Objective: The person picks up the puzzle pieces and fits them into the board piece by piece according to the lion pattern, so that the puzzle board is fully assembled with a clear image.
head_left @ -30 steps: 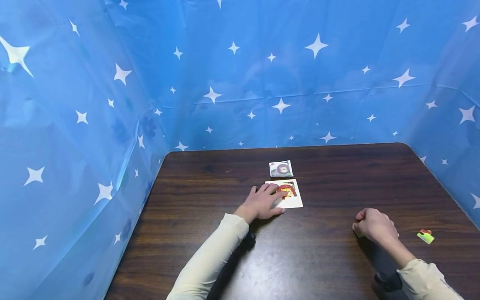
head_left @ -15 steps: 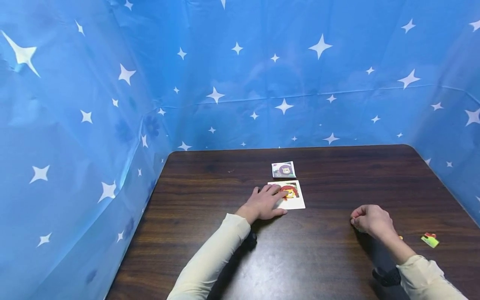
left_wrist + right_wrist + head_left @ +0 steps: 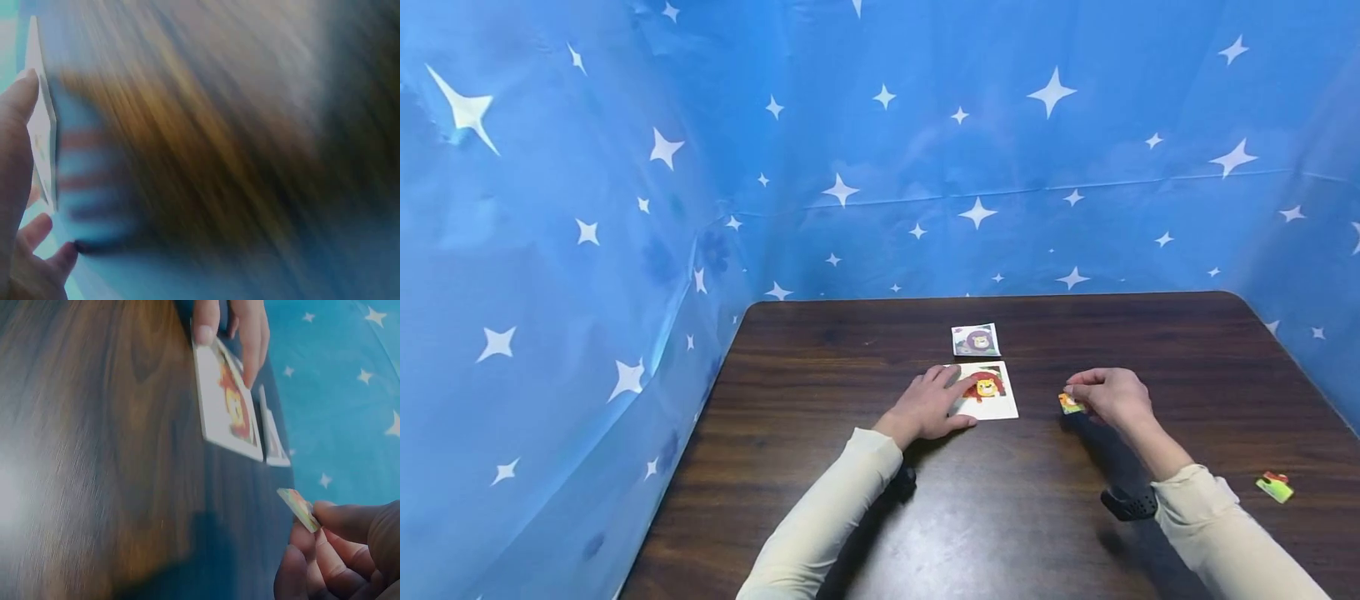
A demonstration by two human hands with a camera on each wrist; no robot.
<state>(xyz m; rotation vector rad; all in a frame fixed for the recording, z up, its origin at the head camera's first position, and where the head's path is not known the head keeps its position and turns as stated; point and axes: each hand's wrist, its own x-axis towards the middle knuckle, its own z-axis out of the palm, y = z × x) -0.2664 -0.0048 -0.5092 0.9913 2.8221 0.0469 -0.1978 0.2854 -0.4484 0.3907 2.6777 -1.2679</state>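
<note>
Dark tabletop (image 3: 820,367): left fingers (image 3: 958,388) rest spread on a lion card (image 3: 989,406); right fingers (image 3: 1088,377) pinch a puzzle piece (image 3: 1070,406). Only the head view shows the second piece (image 3: 1274,490), right.

"Where's a way through?"
"Lower middle of the head view — bare tabletop (image 3: 985,517) between left sleeve (image 3: 831,517) and right sleeve (image 3: 1217,525), then up between the white board (image 3: 996,410) and the right hand (image 3: 1112,396)'s pinched piece (image 3: 1070,405)."
"What blocks?"
"The left hand (image 3: 925,406), over the board's left side; the small picture (image 3: 976,341), just above; the blue curtain (image 3: 925,167) — across the upper half."
</note>
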